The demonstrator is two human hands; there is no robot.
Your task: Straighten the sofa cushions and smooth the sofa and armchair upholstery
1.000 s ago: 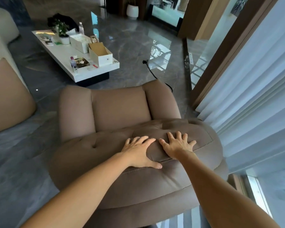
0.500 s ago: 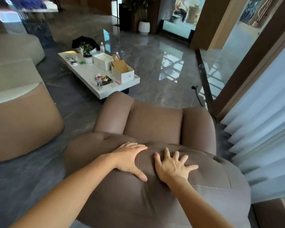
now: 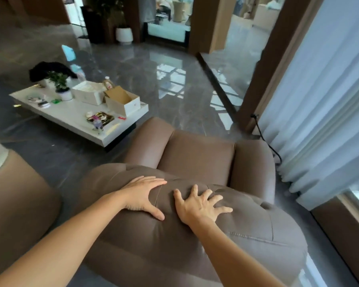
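A brown upholstered armchair point(image 3: 197, 154) fills the middle of the head view, seen from behind its padded backrest point(image 3: 247, 235). My left hand point(image 3: 142, 194) lies flat on the top of the backrest, fingers together and pointing right, thumb spread down. My right hand point(image 3: 198, 205) presses flat beside it with fingers splayed wide. Neither hand holds anything. The seat cushion and both armrests show beyond the backrest. Part of a brown sofa end point(image 3: 15, 208) sits at the left edge.
A white coffee table point(image 3: 71, 119) with boxes, a potted plant and small items stands beyond the chair on the glossy grey floor. White curtains point(image 3: 323, 112) hang at the right, with a black cable point(image 3: 265, 139) on the floor beside them.
The camera view has swung left and up, so the chair sits further right in frame. Both hands stay flat on the backrest top; the right fingers have spread wider.
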